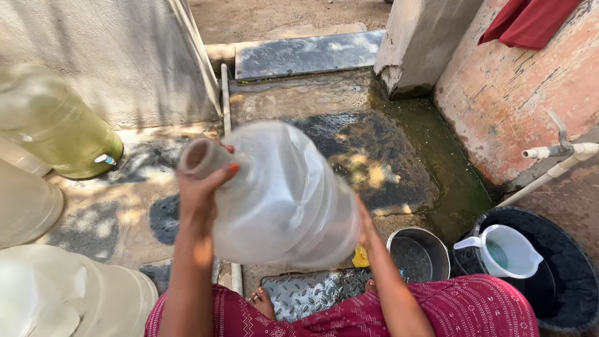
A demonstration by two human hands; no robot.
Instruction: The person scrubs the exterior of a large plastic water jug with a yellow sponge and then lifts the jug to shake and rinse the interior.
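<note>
Both hands on big clear plastic water jug (281, 196), tipped sideways above wet slab. Left hand (203, 187) wraps neck; right hand (367, 226) braces base, mostly hidden. Steel pot (419, 254), white pitcher (508, 251) in black tub (568, 293) right. Greenish jug (59, 128) far left.

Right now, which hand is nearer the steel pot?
Right. The right hand is under the big clear bottle's base, just left of the steel pot. The left hand grips the bottle's neck, on the bottle's far side.
</note>
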